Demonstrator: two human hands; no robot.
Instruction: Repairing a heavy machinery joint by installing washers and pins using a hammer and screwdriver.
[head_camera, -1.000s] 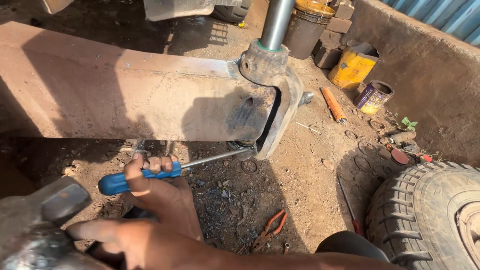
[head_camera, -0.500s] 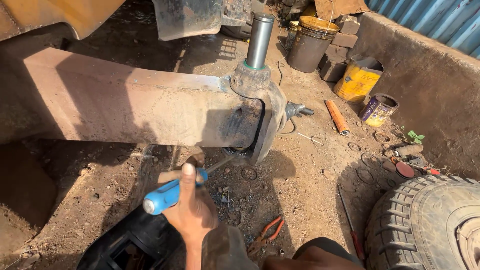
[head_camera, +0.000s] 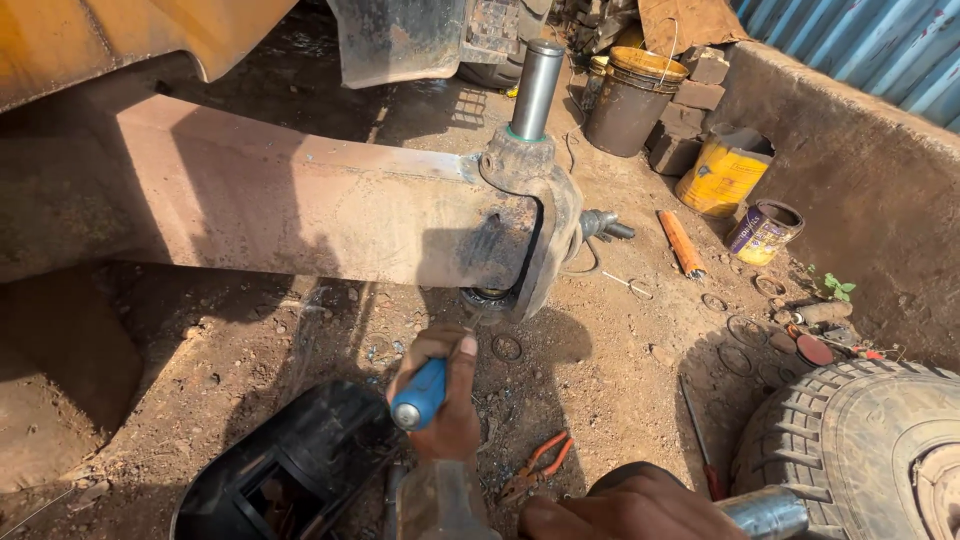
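Head view: the left hand (head_camera: 440, 395) is clamped on a blue-handled screwdriver (head_camera: 420, 393), its tip aimed far, under the knuckle (head_camera: 535, 215) at the right end of the beam (head_camera: 280, 200). The right hand (head_camera: 625, 508), at the near edge, grips a metal cylinder (head_camera: 768, 513). Pliers (head_camera: 535, 466) lie on the ground between the hands. A tyre (head_camera: 850, 450) stands near right.
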